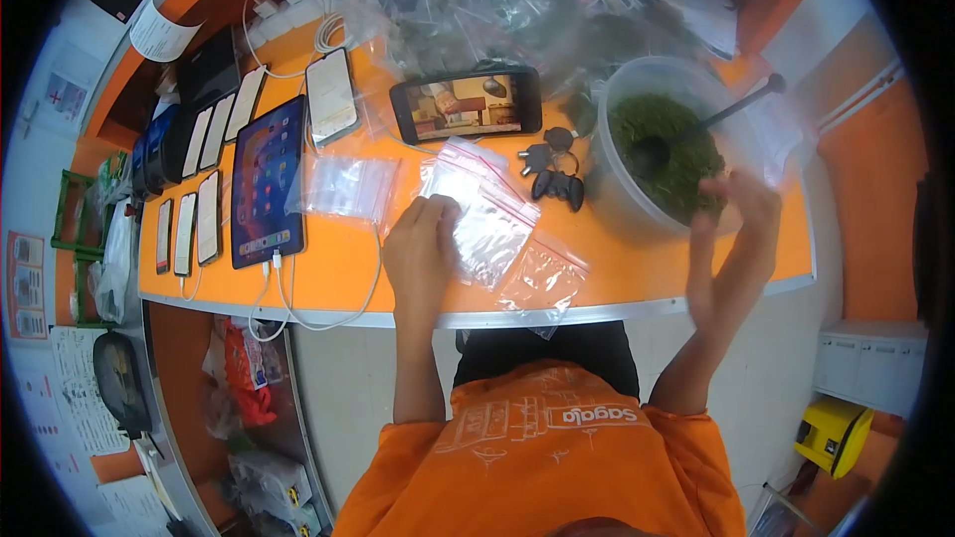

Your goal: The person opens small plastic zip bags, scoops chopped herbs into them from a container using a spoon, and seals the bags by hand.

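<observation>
My left hand [422,247] is at the front of the orange table, its curled fingers closed on the left edge of a clear zip-lock bag [489,236] with a red seal strip. More such bags overlap beneath it, and one loose zip-lock bag [545,281] hangs over the table edge. Beside the front right rim of a translucent plastic tub [619,179], my right hand [738,239] is raised, slightly blurred, with thumb and fingers apart. Shredded green leaf [657,124] fills the tub's lower part. A dark ladle [716,117] leans in it, its handle over the rim.
A phone [468,105] playing video stands behind the bags, with keys [559,161] to its right. Leftward lie a stack of small bags [350,187], a tablet [269,184] on a cable and several phones. Filled clear bags [477,10] crowd the back.
</observation>
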`<state>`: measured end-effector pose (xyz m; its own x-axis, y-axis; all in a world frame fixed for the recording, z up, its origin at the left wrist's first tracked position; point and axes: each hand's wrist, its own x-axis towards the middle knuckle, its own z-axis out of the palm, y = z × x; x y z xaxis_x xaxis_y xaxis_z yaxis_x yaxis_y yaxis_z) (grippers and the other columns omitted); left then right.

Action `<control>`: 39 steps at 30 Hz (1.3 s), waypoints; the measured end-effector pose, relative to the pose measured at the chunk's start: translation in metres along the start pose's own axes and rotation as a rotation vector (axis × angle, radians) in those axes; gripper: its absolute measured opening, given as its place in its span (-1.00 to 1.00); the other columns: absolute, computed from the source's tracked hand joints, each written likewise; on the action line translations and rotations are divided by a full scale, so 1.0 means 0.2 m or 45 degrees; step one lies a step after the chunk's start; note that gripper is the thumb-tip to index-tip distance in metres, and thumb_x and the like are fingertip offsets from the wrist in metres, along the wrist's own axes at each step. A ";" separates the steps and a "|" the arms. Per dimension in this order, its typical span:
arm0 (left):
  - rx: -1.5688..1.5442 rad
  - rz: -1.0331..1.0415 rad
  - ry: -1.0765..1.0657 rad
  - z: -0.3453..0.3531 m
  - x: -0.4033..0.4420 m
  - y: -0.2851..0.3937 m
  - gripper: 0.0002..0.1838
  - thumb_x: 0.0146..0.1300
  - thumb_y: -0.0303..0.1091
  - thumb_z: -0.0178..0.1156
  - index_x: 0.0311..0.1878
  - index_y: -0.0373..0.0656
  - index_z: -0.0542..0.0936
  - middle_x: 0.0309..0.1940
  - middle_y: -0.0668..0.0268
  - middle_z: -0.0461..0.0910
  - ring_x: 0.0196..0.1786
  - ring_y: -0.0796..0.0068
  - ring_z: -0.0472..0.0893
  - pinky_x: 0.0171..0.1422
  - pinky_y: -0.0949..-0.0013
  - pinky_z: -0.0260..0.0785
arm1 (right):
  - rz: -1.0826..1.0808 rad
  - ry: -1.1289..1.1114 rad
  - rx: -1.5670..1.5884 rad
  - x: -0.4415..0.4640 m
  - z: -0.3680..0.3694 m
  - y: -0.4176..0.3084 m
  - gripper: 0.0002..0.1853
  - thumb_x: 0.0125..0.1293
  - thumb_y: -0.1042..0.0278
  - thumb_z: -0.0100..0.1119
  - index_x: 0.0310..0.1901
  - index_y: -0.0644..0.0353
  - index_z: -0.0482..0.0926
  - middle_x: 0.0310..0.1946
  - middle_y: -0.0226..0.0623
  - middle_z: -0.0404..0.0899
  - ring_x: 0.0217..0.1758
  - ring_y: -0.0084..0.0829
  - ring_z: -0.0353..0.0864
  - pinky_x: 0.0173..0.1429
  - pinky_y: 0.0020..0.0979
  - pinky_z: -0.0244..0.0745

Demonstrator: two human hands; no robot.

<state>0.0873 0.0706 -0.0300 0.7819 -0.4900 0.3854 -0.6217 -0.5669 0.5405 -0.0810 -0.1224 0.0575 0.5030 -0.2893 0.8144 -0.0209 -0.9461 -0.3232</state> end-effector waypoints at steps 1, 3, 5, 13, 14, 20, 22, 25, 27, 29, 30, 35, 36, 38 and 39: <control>0.041 0.038 0.077 -0.01 0.00 0.01 -0.97 0.07 -0.44 0.14 -0.40 -0.13 0.49 -0.49 0.30 0.49 -0.42 0.25 0.52 -0.42 0.33 0.34 | -0.003 -0.029 0.057 -0.03 0.01 -0.04 -0.63 0.00 0.67 0.10 -0.08 0.30 0.42 -0.24 -0.13 0.48 -0.23 -0.19 0.48 -0.10 -0.31 0.37; -0.016 0.139 0.183 -0.06 0.00 0.04 -0.97 0.03 -0.52 0.13 -0.42 -0.20 0.50 -0.53 0.26 0.49 -0.47 0.28 0.51 -0.43 0.38 0.33 | -0.007 -0.088 0.173 -0.09 0.04 -0.10 -0.63 -0.01 0.67 0.11 -0.08 0.31 0.41 -0.26 -0.10 0.47 -0.26 -0.18 0.47 -0.16 -0.28 0.38; -0.213 0.264 0.236 -0.13 -0.03 0.06 -0.93 -0.04 -0.63 0.12 -0.44 -0.29 0.52 -0.58 0.20 0.48 -0.52 0.33 0.50 -0.42 0.44 0.31 | 0.142 -0.212 0.394 -0.09 0.09 -0.19 -0.62 0.01 0.60 0.17 -0.08 0.30 0.41 -0.30 -0.10 0.46 -0.31 -0.27 0.47 -0.27 -0.34 0.38; -0.465 0.510 0.047 -0.35 -0.18 0.09 -0.85 -0.25 -0.67 0.16 -0.50 -0.28 0.54 -0.59 0.24 0.45 -0.54 0.39 0.45 -0.50 0.49 0.22 | 0.180 -0.797 0.865 -0.13 0.18 -0.26 -0.88 0.01 0.55 0.19 -0.36 0.28 0.51 -0.55 -0.27 0.39 -0.54 -0.34 0.43 -0.49 -0.41 0.32; -0.485 0.490 0.059 -0.36 -0.19 0.08 -0.88 -0.22 -0.68 0.17 -0.52 -0.31 0.53 -0.60 0.22 0.45 -0.53 0.40 0.44 -0.47 0.51 0.22 | 0.164 -0.784 0.890 -0.14 0.18 -0.26 -0.90 0.00 0.55 0.20 -0.40 0.27 0.51 -0.57 -0.28 0.38 -0.57 -0.34 0.41 -0.52 -0.41 0.31; -0.471 0.451 1.073 -0.26 -0.23 0.07 -0.79 -0.09 -0.43 0.34 -0.38 -0.23 0.52 -0.35 0.21 0.47 -0.35 0.29 0.45 -0.34 0.34 0.29 | 0.157 -0.571 0.983 -0.20 0.23 -0.31 -0.86 -0.11 0.58 0.26 -0.46 0.23 0.51 -0.65 -0.32 0.39 -0.65 -0.41 0.40 -0.62 -0.48 0.22; -0.475 0.426 0.676 -0.28 -0.30 0.09 -0.66 -0.15 -0.37 0.41 -0.31 -0.25 0.50 -0.32 0.18 0.47 -0.33 0.28 0.44 -0.29 0.32 0.30 | 0.107 -0.517 0.998 -0.23 0.26 -0.33 -0.83 -0.14 0.60 0.28 -0.46 0.23 0.51 -0.66 -0.32 0.42 -0.66 -0.44 0.41 -0.62 -0.51 0.22; -0.705 0.337 0.073 -0.28 -0.35 0.14 -0.68 -0.13 -0.43 0.39 -0.31 -0.29 0.49 -0.36 0.16 0.48 -0.37 0.30 0.47 -0.32 0.37 0.33 | 0.020 -0.525 1.059 -0.25 0.32 -0.37 -0.84 -0.10 0.55 0.28 -0.46 0.23 0.49 -0.65 -0.33 0.37 -0.67 -0.42 0.38 -0.64 -0.48 0.20; -0.920 0.216 -0.056 -0.26 -0.39 0.13 -0.74 -0.12 -0.50 0.35 -0.35 -0.33 0.49 -0.41 0.15 0.50 -0.40 0.31 0.49 -0.35 0.40 0.34 | 0.029 -0.515 1.115 -0.26 0.35 -0.42 -0.87 -0.02 0.47 0.26 -0.48 0.24 0.48 -0.67 -0.34 0.25 -0.70 -0.38 0.30 -0.66 -0.42 0.15; -0.885 0.182 -0.006 -0.27 -0.38 0.13 -0.80 -0.11 -0.58 0.29 -0.38 -0.35 0.49 -0.46 0.13 0.51 -0.43 0.33 0.51 -0.36 0.43 0.35 | 0.039 -0.538 1.096 -0.29 0.38 -0.43 -0.87 0.01 0.43 0.25 -0.48 0.22 0.47 -0.65 -0.35 0.27 -0.68 -0.38 0.32 -0.64 -0.41 0.16; -0.867 0.162 0.020 -0.28 -0.38 0.12 -0.83 -0.11 -0.62 0.26 -0.40 -0.37 0.49 -0.49 0.12 0.52 -0.45 0.34 0.52 -0.36 0.45 0.36 | 0.044 -0.551 1.088 -0.30 0.39 -0.44 -0.87 0.03 0.41 0.25 -0.48 0.20 0.47 -0.64 -0.35 0.27 -0.67 -0.37 0.32 -0.64 -0.40 0.16; -1.082 0.011 -0.108 -0.33 -0.39 0.09 -0.86 -0.17 -0.68 0.18 -0.45 -0.38 0.49 -0.50 0.11 0.53 -0.48 0.35 0.53 -0.35 0.47 0.35 | 0.177 -0.842 1.411 -0.30 0.38 -0.44 -0.84 0.07 0.38 0.23 -0.48 0.20 0.44 -0.59 -0.32 0.32 -0.55 -0.33 0.37 -0.49 -0.37 0.25; -1.128 -0.018 -0.141 -0.34 -0.39 0.08 -0.87 -0.19 -0.68 0.17 -0.47 -0.38 0.49 -0.50 0.11 0.53 -0.48 0.35 0.53 -0.35 0.48 0.35 | 0.219 -0.905 1.477 -0.29 0.38 -0.44 -0.83 0.07 0.37 0.23 -0.49 0.20 0.43 -0.58 -0.32 0.32 -0.53 -0.32 0.38 -0.46 -0.36 0.26; -1.004 0.049 -0.236 -0.34 -0.41 0.05 -0.86 -0.21 -0.65 0.18 -0.49 -0.37 0.48 -0.54 0.13 0.51 -0.50 0.32 0.53 -0.37 0.49 0.35 | 0.240 -0.915 1.538 -0.29 0.39 -0.44 -0.86 0.11 0.37 0.19 -0.42 0.20 0.44 -0.56 -0.31 0.33 -0.51 -0.31 0.39 -0.43 -0.36 0.27; -0.941 0.082 -0.283 -0.34 -0.41 0.05 -0.86 -0.23 -0.64 0.19 -0.50 -0.36 0.47 -0.55 0.14 0.50 -0.50 0.30 0.53 -0.38 0.49 0.34 | 0.251 -0.920 1.569 -0.29 0.39 -0.43 -0.87 0.13 0.36 0.17 -0.39 0.20 0.45 -0.55 -0.31 0.33 -0.50 -0.31 0.39 -0.42 -0.36 0.27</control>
<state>0.0201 0.1508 -0.0059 0.6690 -0.6728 0.3160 -0.4120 0.0183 0.9110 -0.0419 -0.0122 0.0002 0.9070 0.0905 0.4112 0.4175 -0.0669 -0.9062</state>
